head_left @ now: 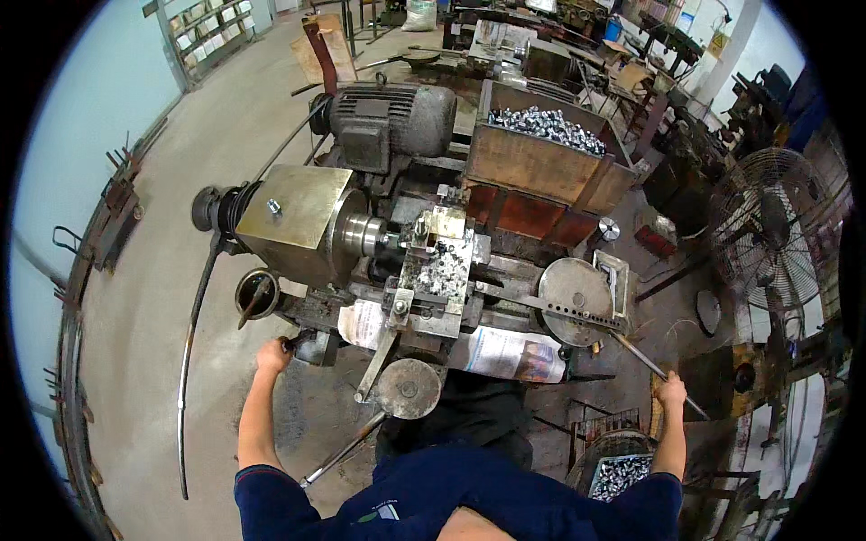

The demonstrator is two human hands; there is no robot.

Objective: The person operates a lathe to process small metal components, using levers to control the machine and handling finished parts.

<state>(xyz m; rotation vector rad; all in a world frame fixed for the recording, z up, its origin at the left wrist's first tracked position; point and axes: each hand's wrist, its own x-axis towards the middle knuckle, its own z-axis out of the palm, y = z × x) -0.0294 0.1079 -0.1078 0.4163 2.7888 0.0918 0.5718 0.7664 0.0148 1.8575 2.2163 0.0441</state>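
Note:
My right hand (670, 389) is wrapped round a long metal lever (642, 354), which runs from a drilled flat bar (577, 312) across a round weight-like disc (577, 287). At the machine's near left, my left hand (273, 353) is closed beside a small metal box (314, 348); something dark shows at its fingertips, too small to make out. Between the hands stands a small lathe. Its bright spindle nose (363, 236) faces a tool slide (435, 270) strewn with metal chips. A small shiny metal part (274, 206) sits on the headstock cover (298, 194).
Behind the lathe are a grey motor (392, 117) and a large bin (532, 167) heaped with small shiny parts. A pot (257, 293) with a brush stands left. Lower right is a tray of parts (621, 475). A fan (771, 225) stands right. A second disc (409, 389) sits near me.

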